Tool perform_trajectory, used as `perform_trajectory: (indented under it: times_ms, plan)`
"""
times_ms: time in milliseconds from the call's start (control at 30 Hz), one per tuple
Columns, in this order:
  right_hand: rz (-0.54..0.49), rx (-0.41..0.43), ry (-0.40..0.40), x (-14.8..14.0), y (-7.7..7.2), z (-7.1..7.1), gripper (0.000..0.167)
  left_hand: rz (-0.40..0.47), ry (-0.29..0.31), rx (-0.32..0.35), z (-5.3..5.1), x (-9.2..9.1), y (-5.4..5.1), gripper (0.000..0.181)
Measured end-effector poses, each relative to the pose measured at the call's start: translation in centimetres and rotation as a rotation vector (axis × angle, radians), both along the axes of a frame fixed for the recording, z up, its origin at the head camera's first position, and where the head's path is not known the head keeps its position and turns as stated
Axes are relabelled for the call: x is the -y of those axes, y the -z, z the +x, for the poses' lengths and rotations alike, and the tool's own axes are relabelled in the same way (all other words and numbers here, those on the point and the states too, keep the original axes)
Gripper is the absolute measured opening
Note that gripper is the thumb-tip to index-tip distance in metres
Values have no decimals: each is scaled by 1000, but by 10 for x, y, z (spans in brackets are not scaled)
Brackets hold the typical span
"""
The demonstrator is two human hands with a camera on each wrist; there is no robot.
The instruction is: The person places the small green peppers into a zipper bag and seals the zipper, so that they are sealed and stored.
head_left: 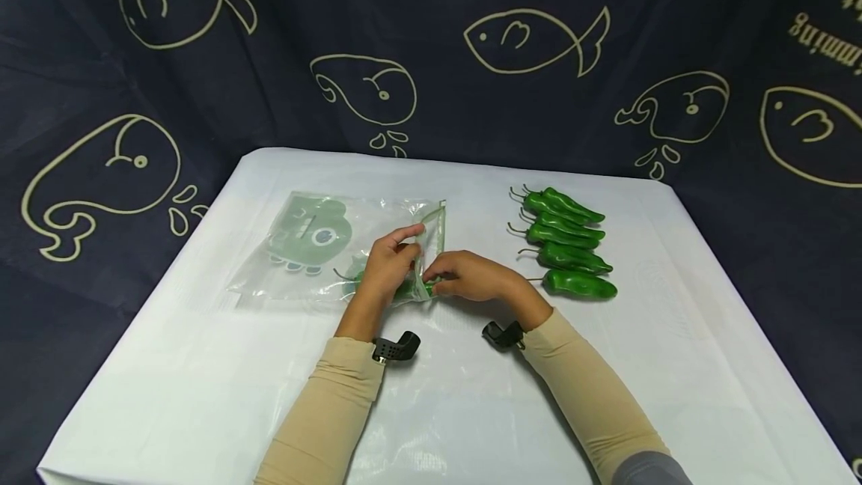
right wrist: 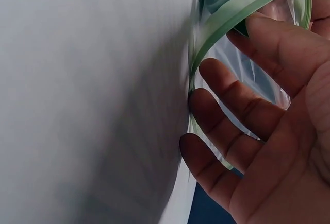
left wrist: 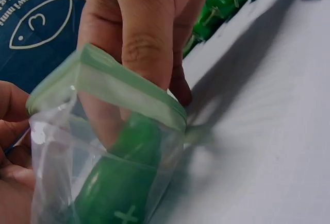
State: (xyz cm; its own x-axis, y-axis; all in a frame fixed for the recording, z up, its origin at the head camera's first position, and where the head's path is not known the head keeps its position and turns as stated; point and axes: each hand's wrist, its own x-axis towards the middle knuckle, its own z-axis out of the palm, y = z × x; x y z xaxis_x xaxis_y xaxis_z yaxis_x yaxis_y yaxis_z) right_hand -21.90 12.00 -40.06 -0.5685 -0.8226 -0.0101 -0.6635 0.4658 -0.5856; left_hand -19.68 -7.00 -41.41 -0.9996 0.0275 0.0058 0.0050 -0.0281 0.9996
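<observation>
A clear zip bag with a green-edged mouth and a printed green cartoon figure lies flat, its mouth facing right and held up. My left hand grips the bag by one side of that mouth. Reaching into the opening, my right hand pinches the end of a green pepper between thumb and forefinger. Most of this pepper is inside the clear plastic. In the right wrist view the other fingers spread loosely outside the green rim, and only a dark bit of the pepper shows.
Several green peppers lie in a column to the right of my right hand, stems pointing left. A white cloth covers the table. Behind it hangs a dark curtain printed with fish and whales.
</observation>
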Motion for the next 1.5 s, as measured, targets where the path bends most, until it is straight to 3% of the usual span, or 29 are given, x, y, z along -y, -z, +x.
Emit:
perform_trajectory:
  times_ms: [367, 600, 867, 1200, 1500]
  plan:
    - [10, -7, 84, -19, -7, 10, 29, 48, -17, -17, 2, 2, 5, 39]
    - [-53, -57, 152, -57, -21, 28, 29, 83, -14, -20, 2, 1, 5, 41]
    - [-87, -101, 254, -111, -23, 43, 27, 78, -34, -25, 3, 1, 6, 40]
    - [-39, -136, 443, -164, -25, 51, 31, 106, -36, -11, 1, 3, 6, 41]
    - [12, -151, 530, -193, -22, 52, 33, 112, -32, 3, 1, 2, 5, 41]
